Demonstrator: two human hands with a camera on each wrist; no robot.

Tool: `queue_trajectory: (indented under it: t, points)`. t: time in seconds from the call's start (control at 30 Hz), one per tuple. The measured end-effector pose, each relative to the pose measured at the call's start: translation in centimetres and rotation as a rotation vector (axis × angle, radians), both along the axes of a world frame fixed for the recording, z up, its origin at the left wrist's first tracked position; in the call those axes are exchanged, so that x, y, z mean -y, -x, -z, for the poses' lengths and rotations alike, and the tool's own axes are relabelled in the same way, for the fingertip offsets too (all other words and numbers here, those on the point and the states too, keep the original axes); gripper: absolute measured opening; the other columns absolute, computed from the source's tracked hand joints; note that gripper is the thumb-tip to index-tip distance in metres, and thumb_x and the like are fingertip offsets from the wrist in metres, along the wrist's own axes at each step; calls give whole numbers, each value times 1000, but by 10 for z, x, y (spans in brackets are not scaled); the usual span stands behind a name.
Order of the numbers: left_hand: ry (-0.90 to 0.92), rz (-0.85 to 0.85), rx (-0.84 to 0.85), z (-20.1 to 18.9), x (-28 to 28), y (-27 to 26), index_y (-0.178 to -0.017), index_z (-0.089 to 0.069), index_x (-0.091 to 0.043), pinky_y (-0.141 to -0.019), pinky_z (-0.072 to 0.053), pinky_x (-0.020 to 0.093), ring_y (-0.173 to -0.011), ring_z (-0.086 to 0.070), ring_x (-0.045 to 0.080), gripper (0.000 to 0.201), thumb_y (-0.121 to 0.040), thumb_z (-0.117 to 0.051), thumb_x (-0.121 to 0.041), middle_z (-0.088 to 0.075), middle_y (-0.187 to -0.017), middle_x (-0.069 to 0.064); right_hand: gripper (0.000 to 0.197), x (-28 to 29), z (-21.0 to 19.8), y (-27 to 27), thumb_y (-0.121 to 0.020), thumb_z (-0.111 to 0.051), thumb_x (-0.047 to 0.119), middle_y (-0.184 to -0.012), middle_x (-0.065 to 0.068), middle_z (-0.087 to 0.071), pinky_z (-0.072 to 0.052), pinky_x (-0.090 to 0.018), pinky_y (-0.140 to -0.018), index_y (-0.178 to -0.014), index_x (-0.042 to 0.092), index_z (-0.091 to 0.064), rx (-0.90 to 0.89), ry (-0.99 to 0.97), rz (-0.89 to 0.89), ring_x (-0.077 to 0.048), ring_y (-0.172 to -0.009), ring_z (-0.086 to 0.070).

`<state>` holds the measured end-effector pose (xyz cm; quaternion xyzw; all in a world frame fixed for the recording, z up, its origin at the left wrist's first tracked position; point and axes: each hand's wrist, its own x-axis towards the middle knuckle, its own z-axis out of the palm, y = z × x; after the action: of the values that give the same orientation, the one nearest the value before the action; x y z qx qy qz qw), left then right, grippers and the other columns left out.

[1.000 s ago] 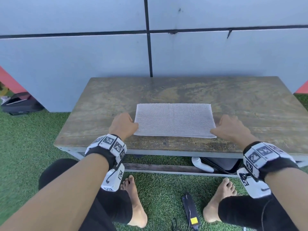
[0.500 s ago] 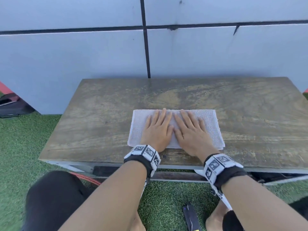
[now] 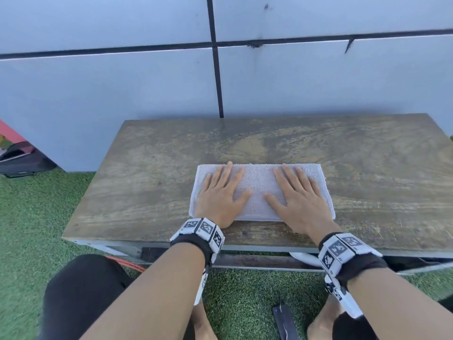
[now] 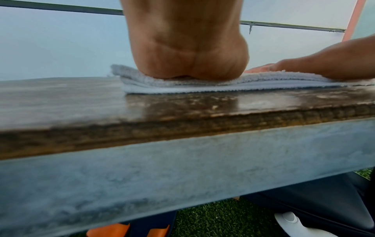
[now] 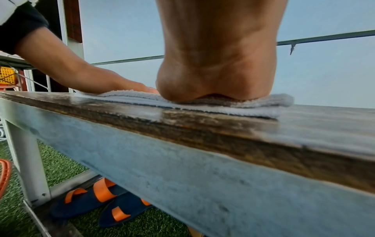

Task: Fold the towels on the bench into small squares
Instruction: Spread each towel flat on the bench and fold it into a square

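A white towel, folded into a narrow strip of layers, lies near the front edge of the wooden bench. My left hand lies flat on its left half, fingers straight and spread. My right hand lies flat on its right half the same way. In the left wrist view the heel of the left hand presses into the towel. The right wrist view shows the right palm heel pressing the stacked towel down.
The bench stands against a pale blue panelled wall on green artificial grass. Blue and orange sandals lie under the bench. A dark device lies on the grass between my feet. A black bag sits at the far left.
The towel was folded in half away from me, then both hands pressed together at its middle. Now they have slid apart toward the towel's ends.
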<state>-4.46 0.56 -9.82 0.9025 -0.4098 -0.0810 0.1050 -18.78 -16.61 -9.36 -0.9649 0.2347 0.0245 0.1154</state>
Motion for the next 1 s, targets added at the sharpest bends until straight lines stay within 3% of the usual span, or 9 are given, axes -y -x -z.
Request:
queue_trajectory:
  t: [0.13, 0.47, 0.63, 0.7, 0.77, 0.83, 0.9, 0.97, 1.0]
  points:
    - [-20, -33, -6, -1, -13, -4, -158, 3, -40, -125, 7, 38, -152, 16, 8, 72, -96, -14, -72, 13, -167, -11, 84, 8, -3, 11, -89, -9, 80, -164, 17, 17, 5, -40, -124, -157, 35, 11, -28, 1, 37, -10, -150, 20]
    - [-138, -126, -25, -8, -34, 4, -156, 10, -43, -122, 15, 50, -152, 20, 11, 77, -90, -8, -79, 19, -166, -11, 83, 15, -10, 28, -86, -2, 81, -162, 21, 19, -1, -55, -121, -156, 38, 14, -132, -17, 99, -8, -150, 19]
    - [-209, -143, -38, -15, -48, 10, -154, 14, -46, -121, 13, 55, -152, 18, 9, 81, -86, -7, -85, 20, -165, -14, 92, 21, -17, 38, -76, 0, 91, -160, 23, 24, 2, -59, -120, -154, 44, 15, -215, -32, 151, -19, -153, 13]
    - [-218, -152, -44, -19, -54, 13, -154, 14, -46, -121, 9, 57, -153, 16, 9, 82, -85, -8, -86, 18, -165, -14, 93, 21, -20, 40, -75, 0, 93, -162, 17, 23, 4, -59, -120, -153, 45, 16, -253, -29, 175, -22, -153, 15]
    - [-228, -172, -43, -24, -56, 19, -156, 10, -44, -119, 6, 58, -154, 11, 12, 84, -86, -11, -85, 13, -167, -11, 92, 18, -26, 39, -77, -6, 91, -167, 4, 12, 3, -59, -119, -155, 43, 8, -240, -2, 219, -27, -153, 12]
    - [-237, -195, -6, -30, -55, 27, -159, 0, -39, -120, 0, 58, -155, -1, 19, 84, -88, -16, -82, 0, -168, -4, 82, 8, -35, 39, -86, -23, 80, -162, -12, -16, -12, -56, -118, -152, 32, -22, -146, 121, 236, -34, -150, -7]
    - [-253, -220, 69, -37, -51, 34, -158, -16, -28, -116, -13, 55, -147, -23, 26, 85, -89, -22, -78, -25, -160, 7, 54, -6, -40, 42, -88, -42, 57, -135, -15, -43, -35, -48, -106, -125, 19, -51, 16, 283, 152, -33, -130, -33]
    - [-278, -260, 115, -46, -48, 42, -150, -36, -18, -110, -23, 51, -132, -39, 30, 86, -88, -26, -77, -43, -143, 11, 29, -20, -39, 44, -88, -49, 41, -110, -10, -52, -44, -41, -89, -99, 16, -55, 132, 293, 59, -29, -108, -43]
    - [-289, -274, 112, -52, -47, 47, -142, -46, -15, -107, -26, 49, -125, -44, 31, 84, -88, -27, -76, -49, -135, 13, 23, -26, -39, 46, -90, -49, 38, -103, -7, -55, -44, -40, -86, -94, 16, -55, 145, 211, 51, -28, -103, -47]
